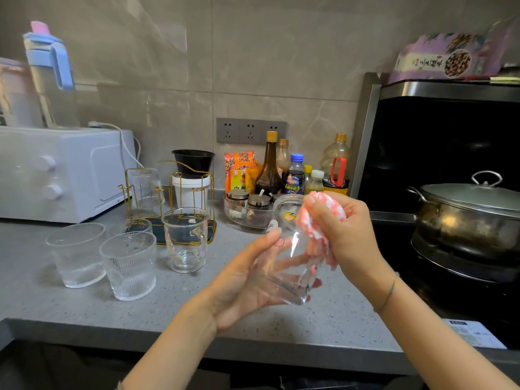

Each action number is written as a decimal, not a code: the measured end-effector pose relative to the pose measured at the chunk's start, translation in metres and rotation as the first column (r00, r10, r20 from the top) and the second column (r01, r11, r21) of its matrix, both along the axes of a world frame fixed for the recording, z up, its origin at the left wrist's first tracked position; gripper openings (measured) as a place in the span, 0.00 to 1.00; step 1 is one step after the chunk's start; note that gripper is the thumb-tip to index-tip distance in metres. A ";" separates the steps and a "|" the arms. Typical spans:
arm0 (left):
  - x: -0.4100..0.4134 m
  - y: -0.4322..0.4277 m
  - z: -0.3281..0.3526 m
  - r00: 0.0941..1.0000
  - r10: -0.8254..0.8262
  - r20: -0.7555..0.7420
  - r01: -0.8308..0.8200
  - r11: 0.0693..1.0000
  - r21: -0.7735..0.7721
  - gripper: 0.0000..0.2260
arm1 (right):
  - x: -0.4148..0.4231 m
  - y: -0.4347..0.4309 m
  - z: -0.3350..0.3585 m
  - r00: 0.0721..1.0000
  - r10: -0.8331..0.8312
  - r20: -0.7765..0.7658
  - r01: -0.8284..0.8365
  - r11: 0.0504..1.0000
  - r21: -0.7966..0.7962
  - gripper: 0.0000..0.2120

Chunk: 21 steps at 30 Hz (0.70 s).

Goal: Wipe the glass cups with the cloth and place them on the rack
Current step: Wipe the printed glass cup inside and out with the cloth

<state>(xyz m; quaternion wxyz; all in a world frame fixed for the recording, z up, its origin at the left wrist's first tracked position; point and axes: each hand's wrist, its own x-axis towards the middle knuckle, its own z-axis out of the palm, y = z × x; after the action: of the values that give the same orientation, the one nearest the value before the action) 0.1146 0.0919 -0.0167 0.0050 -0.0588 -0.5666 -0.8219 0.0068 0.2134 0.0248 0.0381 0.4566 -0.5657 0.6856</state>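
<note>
While the left hand (247, 280) cradled a tilted clear glass cup (295, 291) at lower centre, fingers curled under it and thumb along its side, the right hand (346, 237) bunched its fingers round a pink-and-white cloth (326, 209) pressed against the cup near its rim. A peach sticker (289, 216) and a white label with unreadable writing sat there. At left, two ribbed tumblers (129, 266) and a handled glass mug (185, 240) stood on the grey countertop (42, 299) before the gold wire rack (159, 235), which carried one inverted glass (146, 190). A purple packet (450, 60) at upper right bore East Asian characters.
</note>
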 end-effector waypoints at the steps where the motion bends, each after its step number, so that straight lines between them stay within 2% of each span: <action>1: -0.001 -0.001 0.003 0.997 0.081 0.012 -0.080 0.995 -0.061 0.43 | -0.003 0.001 0.001 0.999 -0.037 -0.016 0.037 0.999 0.000 0.18; 3: -0.001 0.000 0.007 0.968 0.250 -0.037 -0.250 0.929 -0.273 0.45 | -0.007 0.001 0.003 0.991 -0.116 -0.073 0.117 0.993 0.016 0.17; 5: -0.003 0.006 0.010 0.915 0.373 -0.156 -0.400 0.777 -0.486 0.46 | -0.009 0.000 0.005 0.972 -0.178 -0.153 0.188 0.981 0.049 0.16; 6: -0.004 0.010 0.010 0.887 0.409 -0.214 -0.456 0.703 -0.545 0.48 | -0.008 -0.001 0.004 0.963 -0.196 -0.186 0.212 0.975 0.070 0.16; 9: -0.011 0.024 0.004 0.827 0.455 -0.329 -0.550 0.538 -0.638 0.53 | -0.004 -0.005 0.002 0.950 -0.216 -0.225 0.246 0.963 0.113 0.14; 12: -0.015 0.025 -0.005 0.777 0.492 -0.393 -0.610 0.433 -0.664 0.51 | -0.003 -0.006 -0.002 0.953 -0.218 -0.208 0.247 0.961 0.125 0.13; 14: -0.017 0.020 -0.010 0.793 0.472 -0.386 -0.600 0.491 -0.631 0.50 | -0.004 -0.006 -0.005 0.957 -0.208 -0.204 0.237 0.963 0.128 0.13; 16: -0.019 0.016 -0.011 0.836 0.439 -0.328 -0.548 0.648 -0.529 0.47 | -0.005 -0.004 -0.006 0.964 -0.183 -0.193 0.208 0.971 0.116 0.15; 18: -0.018 0.013 -0.010 0.895 0.368 -0.251 -0.443 0.803 -0.400 0.41 | -0.006 -0.002 -0.004 0.977 -0.129 -0.167 0.146 0.985 0.091 0.16; 21: -0.011 0.010 -0.004 0.970 0.213 -0.119 -0.231 0.958 -0.170 0.36 | -0.007 -0.001 -0.004 0.992 -0.031 -0.120 0.037 0.998 0.043 0.16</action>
<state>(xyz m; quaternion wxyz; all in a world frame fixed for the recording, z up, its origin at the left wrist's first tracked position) 0.1039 0.1019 -0.0207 0.1202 -0.0360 -0.6416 -0.7567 -0.0005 0.2123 0.0211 0.0731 0.4878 -0.5855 0.6434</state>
